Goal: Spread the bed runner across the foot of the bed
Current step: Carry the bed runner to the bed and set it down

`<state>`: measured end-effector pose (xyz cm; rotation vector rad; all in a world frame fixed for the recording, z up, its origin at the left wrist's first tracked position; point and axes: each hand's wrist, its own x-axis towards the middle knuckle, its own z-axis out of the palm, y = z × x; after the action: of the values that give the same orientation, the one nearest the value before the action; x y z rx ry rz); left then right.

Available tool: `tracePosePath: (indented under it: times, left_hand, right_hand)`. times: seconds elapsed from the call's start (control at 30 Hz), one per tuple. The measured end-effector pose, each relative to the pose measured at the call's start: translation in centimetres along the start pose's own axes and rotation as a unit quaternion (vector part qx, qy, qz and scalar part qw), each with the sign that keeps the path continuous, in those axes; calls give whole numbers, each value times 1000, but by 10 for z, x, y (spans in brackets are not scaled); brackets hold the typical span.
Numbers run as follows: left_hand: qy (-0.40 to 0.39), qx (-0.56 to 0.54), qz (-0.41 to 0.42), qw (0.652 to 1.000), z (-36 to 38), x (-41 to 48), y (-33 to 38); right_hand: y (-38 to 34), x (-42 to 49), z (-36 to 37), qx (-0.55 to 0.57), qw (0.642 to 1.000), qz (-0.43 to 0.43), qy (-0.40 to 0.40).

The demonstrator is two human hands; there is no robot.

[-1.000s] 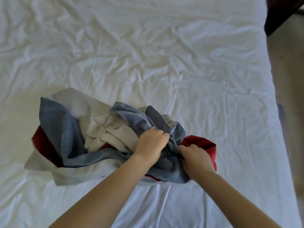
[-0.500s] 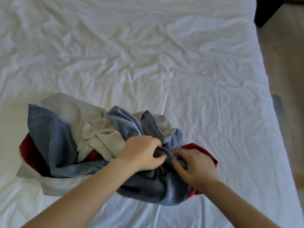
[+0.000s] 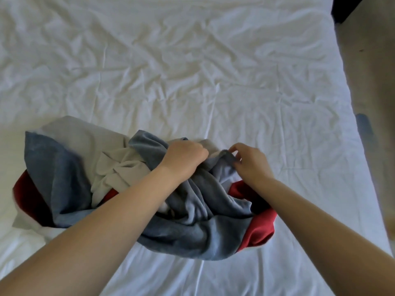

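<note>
The bed runner (image 3: 64, 167), a bunched cloth of blue-grey, beige and red panels, lies in a heap on the near part of the white bed (image 3: 192, 71). My left hand (image 3: 184, 160) grips a fold of the blue-grey fabric at the top middle of the heap. My right hand (image 3: 250, 162) pinches a raised edge of the same blue-grey fabric just to the right, a short gap from the left hand. Red fabric shows at the heap's left and right ends, partly under my forearms.
The wrinkled white sheet stretches far back and to both sides of the heap. The bed's right edge (image 3: 363, 157) drops to a beige floor (image 3: 376, 60). A dark piece of furniture (image 3: 344, 7) stands at the top right corner.
Both hands have moved up the heap and apart. My right hand has gone from clutching the bunched cloth to pinching a lifted blue-grey edge. The heap has loosened and spread a little.
</note>
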<state>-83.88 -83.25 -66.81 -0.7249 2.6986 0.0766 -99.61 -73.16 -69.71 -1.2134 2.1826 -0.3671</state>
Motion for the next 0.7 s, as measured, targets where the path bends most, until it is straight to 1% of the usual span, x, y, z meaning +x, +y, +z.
tracePosePath:
  times: [0.07,0.13,0.2,0.3,0.33,0.4,0.43,0.5,0.53,0.57,0.63,0.7]
  left_hand:
    - [-14,-19,-33,999,-8,11,-10]
    - [-17,-54,-68,996,-22,22,-17]
    - [24,-68,-76,994,-33,34,-20]
    - [125,-76,-76,986,-48,54,-24]
    - [149,-79,-80,983,-54,63,-25]
    - [167,-79,-97,978,-62,80,-25]
    - [157,-82,-112,978,-63,87,-23]
    - [109,-88,-142,980,-61,95,-15]
    - [95,-91,-150,980,-58,94,-9]
    - [96,-97,-149,979,-54,91,-3]
    - [140,-115,-116,977,-44,78,11]
    - [186,-150,-60,969,-35,59,27]
  right_hand:
    - [5,10,-22,-40,999,-10,36]
    - [9,21,-49,-66,994,-42,78]
    - [9,31,-74,-101,986,-81,109]
    - [12,46,-104,-147,967,-124,165]
    - [13,50,-111,-148,963,-123,189]
    - [15,57,-117,-119,964,-87,221]
    - [17,59,-115,-98,969,-60,218]
    - [21,56,-105,-83,983,-23,163]
    - [24,51,-99,-89,987,-19,131]
    - [29,44,-92,-93,989,-24,108]
    - [38,24,-82,-93,990,-42,98]
    - [46,1,-71,-93,990,-63,83]
